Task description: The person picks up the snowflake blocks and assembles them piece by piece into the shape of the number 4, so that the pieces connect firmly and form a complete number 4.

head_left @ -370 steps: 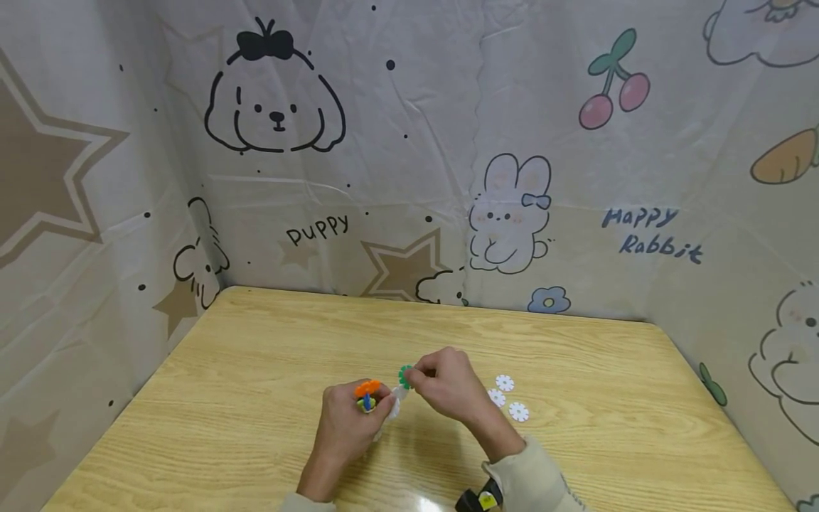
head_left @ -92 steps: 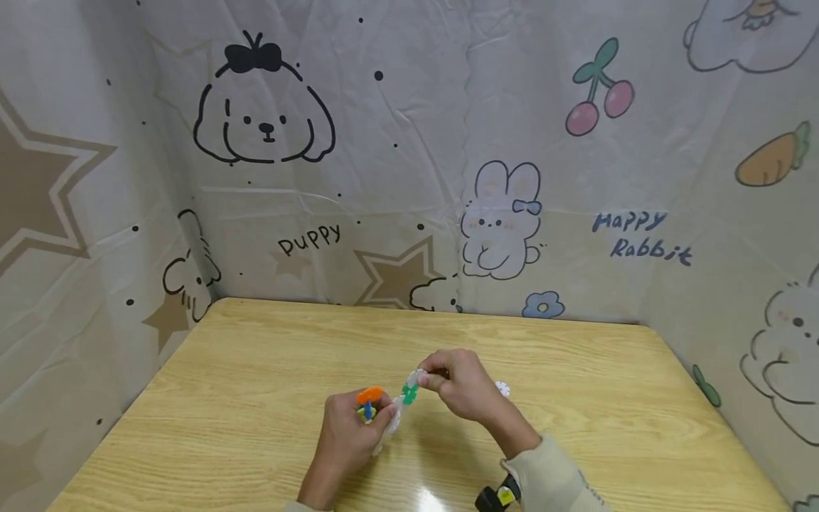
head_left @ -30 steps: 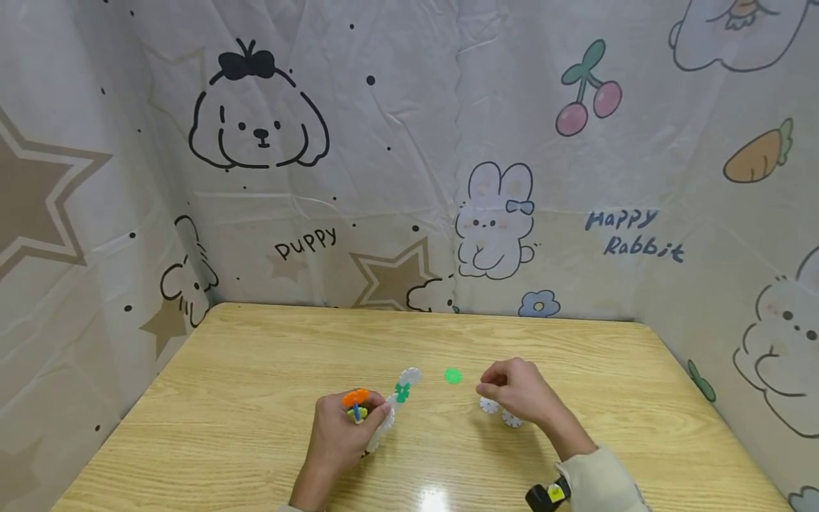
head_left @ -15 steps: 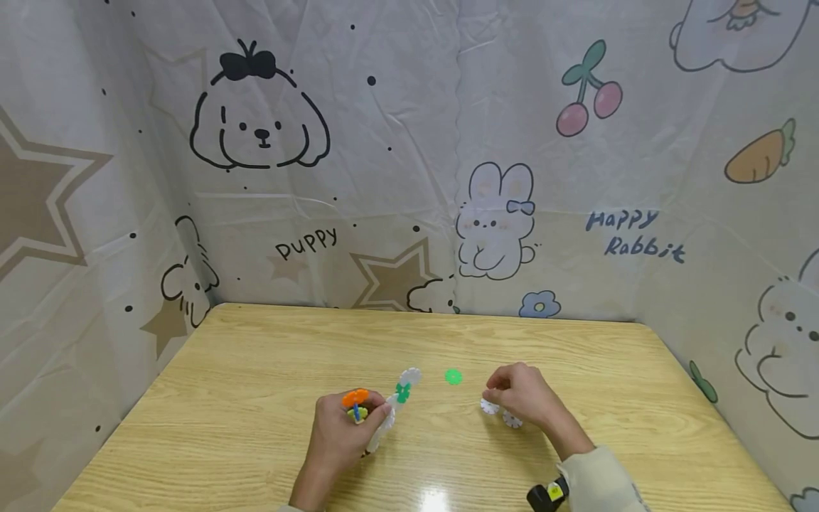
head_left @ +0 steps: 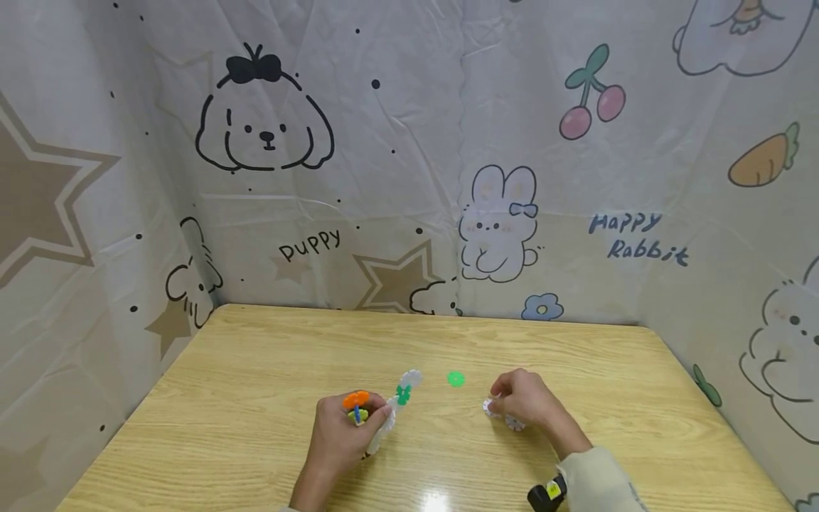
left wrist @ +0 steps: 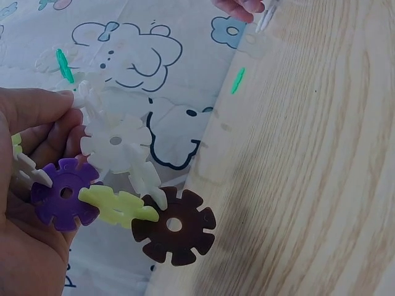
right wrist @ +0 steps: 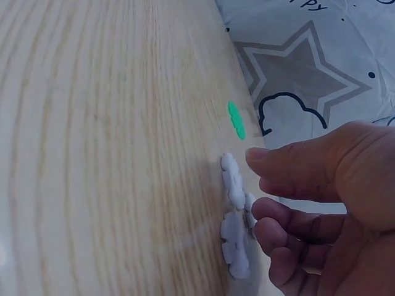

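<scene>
My left hand [head_left: 339,434] grips a chain of slotted, interlocking plastic snowflake discs above the table. Out past the fingertips, its far end carries a green disc [head_left: 403,395] and a white disc [head_left: 412,377]; an orange disc [head_left: 356,400] stands over the hand. Purple [left wrist: 62,200], pale yellow [left wrist: 117,206] and dark brown [left wrist: 191,240] discs hang lower in the left wrist view. The right hand [head_left: 527,402] hovers low over loose white discs [right wrist: 231,182], thumb and fingers apart with nothing between them. One white disc [right wrist: 250,213] is partly hidden by its fingers.
A loose bright green disc [head_left: 456,379] lies flat on the wooden table [head_left: 288,355] between the hands. Patterned cloth [head_left: 409,192] hangs around the table's back and sides. A black device with a yellow label [head_left: 547,492] sits at the right wrist.
Earlier the right hand worked at the chain's far end, where a white disc now joins the green one. It has since moved right and, over the last second, sunk slightly toward the white discs.
</scene>
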`<action>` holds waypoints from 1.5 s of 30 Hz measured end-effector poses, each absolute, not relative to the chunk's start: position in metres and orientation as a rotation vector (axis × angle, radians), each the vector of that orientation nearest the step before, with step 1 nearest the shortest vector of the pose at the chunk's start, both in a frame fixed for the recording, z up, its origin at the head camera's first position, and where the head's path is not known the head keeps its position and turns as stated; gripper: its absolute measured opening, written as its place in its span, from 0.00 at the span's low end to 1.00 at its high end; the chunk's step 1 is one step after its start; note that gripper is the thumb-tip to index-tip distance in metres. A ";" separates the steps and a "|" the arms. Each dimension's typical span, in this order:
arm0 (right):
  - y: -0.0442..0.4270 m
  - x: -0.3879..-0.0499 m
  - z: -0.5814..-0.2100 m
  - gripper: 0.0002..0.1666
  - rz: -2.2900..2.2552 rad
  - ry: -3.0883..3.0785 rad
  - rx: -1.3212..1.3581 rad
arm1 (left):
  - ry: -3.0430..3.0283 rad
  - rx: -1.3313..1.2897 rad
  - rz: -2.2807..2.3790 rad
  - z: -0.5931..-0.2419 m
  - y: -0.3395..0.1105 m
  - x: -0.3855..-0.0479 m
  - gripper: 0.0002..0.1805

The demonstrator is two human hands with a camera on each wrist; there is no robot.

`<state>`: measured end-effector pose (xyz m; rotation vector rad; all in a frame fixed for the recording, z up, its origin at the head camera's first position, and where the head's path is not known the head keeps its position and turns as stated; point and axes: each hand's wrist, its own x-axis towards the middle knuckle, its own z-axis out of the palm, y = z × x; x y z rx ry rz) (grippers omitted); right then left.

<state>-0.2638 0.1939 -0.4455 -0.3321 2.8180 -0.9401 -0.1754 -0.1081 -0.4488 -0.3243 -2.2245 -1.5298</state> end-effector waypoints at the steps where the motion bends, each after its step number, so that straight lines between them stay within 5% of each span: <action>1: 0.194 -0.264 -0.446 0.10 -0.938 2.814 -0.332 | -2.227 -0.322 -1.529 -0.449 -0.108 -0.175 0.08; 45: 0.188 -0.263 -0.448 0.10 -0.855 2.873 -0.290 | -2.221 -0.272 -1.525 -0.450 -0.112 -0.175 0.07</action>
